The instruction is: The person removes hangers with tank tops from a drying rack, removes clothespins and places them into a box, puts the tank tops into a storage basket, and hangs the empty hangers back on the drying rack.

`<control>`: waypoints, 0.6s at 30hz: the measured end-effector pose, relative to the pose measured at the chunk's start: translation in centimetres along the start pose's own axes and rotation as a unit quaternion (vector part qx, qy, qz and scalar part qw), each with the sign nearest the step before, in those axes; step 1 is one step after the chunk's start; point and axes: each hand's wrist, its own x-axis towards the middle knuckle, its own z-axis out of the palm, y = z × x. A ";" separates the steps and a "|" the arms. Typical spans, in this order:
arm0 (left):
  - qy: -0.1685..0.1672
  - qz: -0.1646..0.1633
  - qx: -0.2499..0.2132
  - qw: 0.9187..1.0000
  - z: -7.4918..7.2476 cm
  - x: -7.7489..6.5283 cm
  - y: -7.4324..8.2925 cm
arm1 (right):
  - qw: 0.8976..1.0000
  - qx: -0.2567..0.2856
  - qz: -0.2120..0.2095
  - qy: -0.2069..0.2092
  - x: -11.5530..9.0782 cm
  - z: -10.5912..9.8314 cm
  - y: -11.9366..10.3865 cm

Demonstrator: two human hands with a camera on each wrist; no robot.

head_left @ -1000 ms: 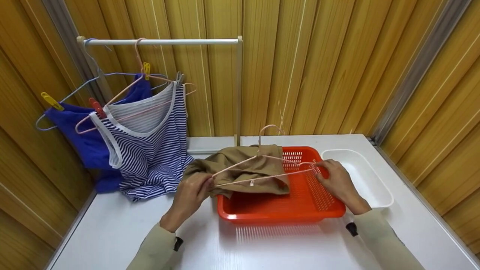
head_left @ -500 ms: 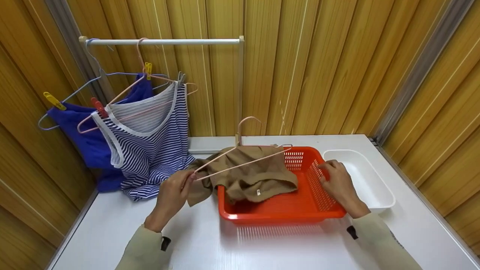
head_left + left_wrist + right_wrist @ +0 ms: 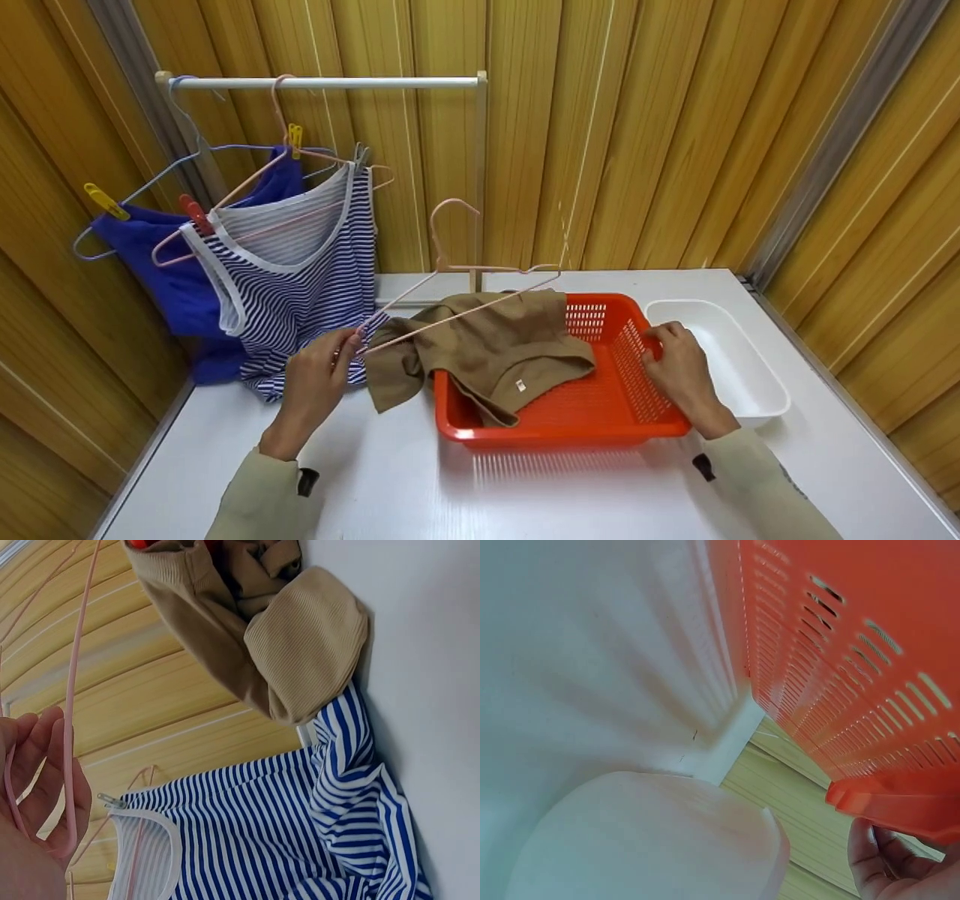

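My left hand (image 3: 319,379) pinches one end of a pink clothes hanger (image 3: 461,316), which is raised and tilted with its hook up. Close by in the left wrist view, the hanger (image 3: 72,697) passes between thumb and fingers. Below it a brown garment (image 3: 502,337) with a small white label lies over the left side of a red basket (image 3: 562,435), partly inside. One end of the garment hangs outside, near the striped top. On the basket's right rim my right hand (image 3: 682,375) rests with its fingers curled at the edge; the right wrist view shows several fingers (image 3: 866,859) just under the rim.
A rack with a white rod (image 3: 390,83) stands at the back left. From it hang a striped tank top (image 3: 307,292) and a blue garment (image 3: 165,277), clipped to hangers. A white tray (image 3: 739,360) sits right of the basket on the white table (image 3: 405,480).
My left hand has carried the hanger left and up, off the brown garment. The hanger's far end has left my right hand, which stays at the rim. The garment's front edge has sunk into the basket.
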 end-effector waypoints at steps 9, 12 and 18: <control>0.014 -0.006 0.017 1.000 -2.0 1.1 -0.6 | 1.000 0.004 -0.004 0.011 0.0 0.1 0.0; 0.026 -0.006 0.023 0.999 -2.8 1.5 -0.8 | 1.000 0.000 -0.007 0.014 0.0 0.1 0.0; 0.046 -0.006 0.031 0.998 -4.4 2.1 -1.4 | 1.000 0.001 -0.006 0.014 -0.1 0.1 0.0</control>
